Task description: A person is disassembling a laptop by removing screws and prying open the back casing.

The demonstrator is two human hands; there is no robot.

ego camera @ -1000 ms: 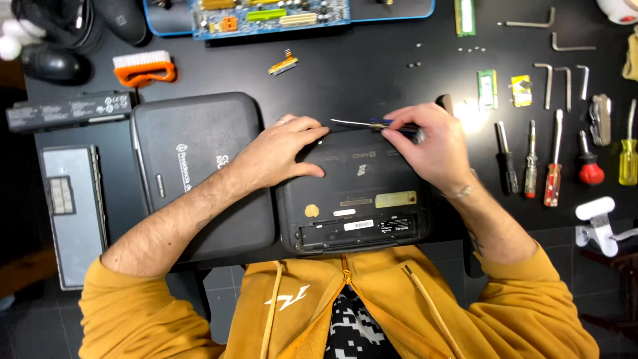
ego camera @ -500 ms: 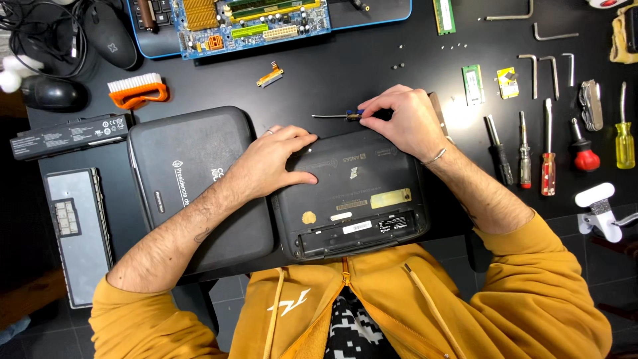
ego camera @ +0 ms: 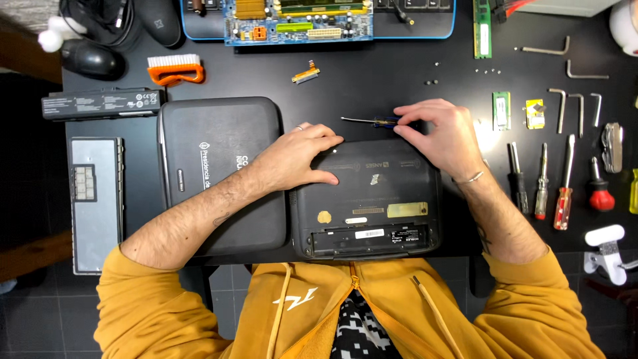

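Left hand (ego camera: 296, 159) lies fingers spread, bracing the upturned laptop (ego camera: 369, 199); right hand (ego camera: 442, 136) pinches a screwdriver (ego camera: 372, 121), best kept level.

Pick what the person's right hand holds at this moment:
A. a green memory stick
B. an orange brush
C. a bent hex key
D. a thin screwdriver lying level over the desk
D: the right hand pinches the handle of a thin screwdriver, its shaft pointing left just above the overturned small laptop, while the left hand rests on that laptop.
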